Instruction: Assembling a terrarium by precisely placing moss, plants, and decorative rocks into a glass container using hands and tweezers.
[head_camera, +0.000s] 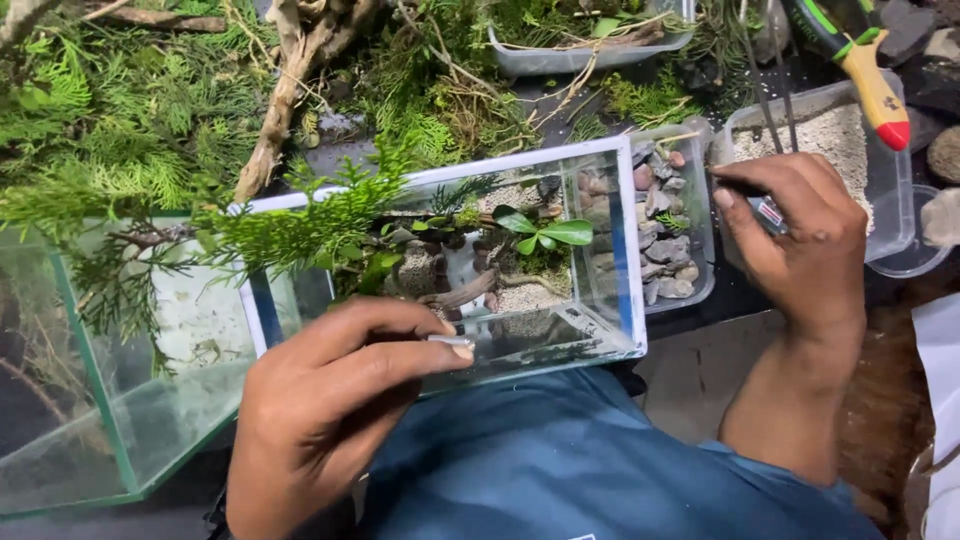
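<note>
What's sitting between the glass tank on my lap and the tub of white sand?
In the head view, a clear tub of pebbles lies between the glass tank and the sand tub.

left hand (335, 400): bare, no glove, no ring showing; nails short and pale
right hand (790, 235): bare, no glove, no ring showing; thumbnail short
left forearm (270, 500): bare as far as it shows, no sleeve, no watch or band
right forearm (790, 405): bare from wrist to elbow, no sleeve, no watch or band
clothing (570, 465): blue-grey cloth, plain and smooth, soft folds, over the lap between the arms
</note>
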